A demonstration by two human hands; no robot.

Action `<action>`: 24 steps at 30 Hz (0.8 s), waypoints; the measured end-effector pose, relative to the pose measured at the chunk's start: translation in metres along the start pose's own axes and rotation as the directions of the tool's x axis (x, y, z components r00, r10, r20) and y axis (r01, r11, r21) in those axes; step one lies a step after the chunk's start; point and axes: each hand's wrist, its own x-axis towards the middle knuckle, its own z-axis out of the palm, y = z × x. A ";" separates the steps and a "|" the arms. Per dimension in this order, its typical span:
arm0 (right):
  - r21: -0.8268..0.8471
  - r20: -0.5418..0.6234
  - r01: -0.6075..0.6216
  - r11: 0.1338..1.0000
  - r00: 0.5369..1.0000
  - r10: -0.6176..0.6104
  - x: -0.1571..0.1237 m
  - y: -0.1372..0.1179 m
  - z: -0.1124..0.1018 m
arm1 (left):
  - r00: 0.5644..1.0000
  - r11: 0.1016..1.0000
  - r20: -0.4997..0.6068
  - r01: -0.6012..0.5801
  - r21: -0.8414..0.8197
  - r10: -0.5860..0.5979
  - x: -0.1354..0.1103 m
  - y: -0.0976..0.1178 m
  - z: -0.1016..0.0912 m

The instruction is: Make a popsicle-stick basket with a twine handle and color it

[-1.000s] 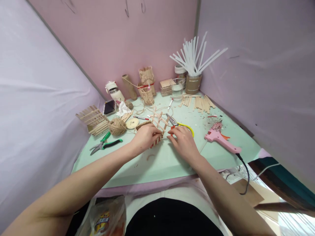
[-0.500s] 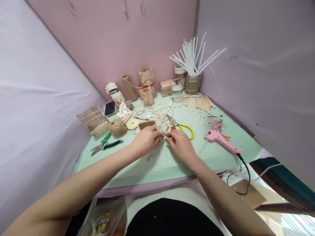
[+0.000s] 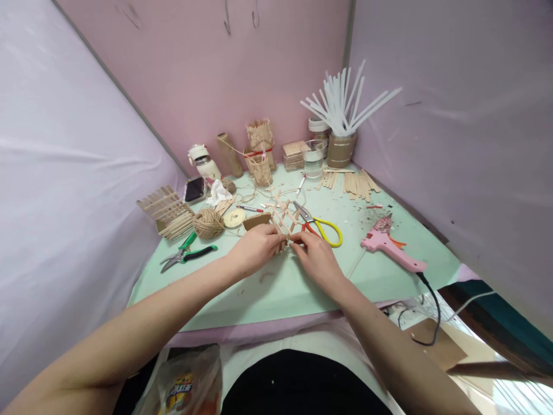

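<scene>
A small cardboard-lined box [image 3: 257,221] made of craft sticks is in front of me, with a lattice of thin wooden strips [image 3: 281,214] at its right side. My left hand [image 3: 258,249] is closed on the box's near edge, fingers bent over it. Thumb and fingers of my right hand [image 3: 317,255] pinch the near right corner, where the lattice meets the box. Exactly what sits between those fingertips is too small to tell. Scissors [image 3: 326,229] with yellow and red handles lie just beyond my right hand.
A pink glue gun [image 3: 395,251] lies at right, its cord over the edge. Green-handled pruning shears [image 3: 190,253], a twine ball [image 3: 208,223] and a stick rack [image 3: 166,210] are at left. Loose craft sticks [image 3: 356,183] and a glass of water [image 3: 314,158] stand behind.
The lattice has tilted slightly, and its top stands a little higher. Both hands keep almost the same place. The whole view has shifted slightly.
</scene>
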 end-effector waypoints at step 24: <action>0.107 0.005 -0.046 0.993 0.999 0.045 0.000 0.000 0.002 | 0.996 0.999 0.083 -0.036 0.037 0.032 -0.009 -0.009 -0.010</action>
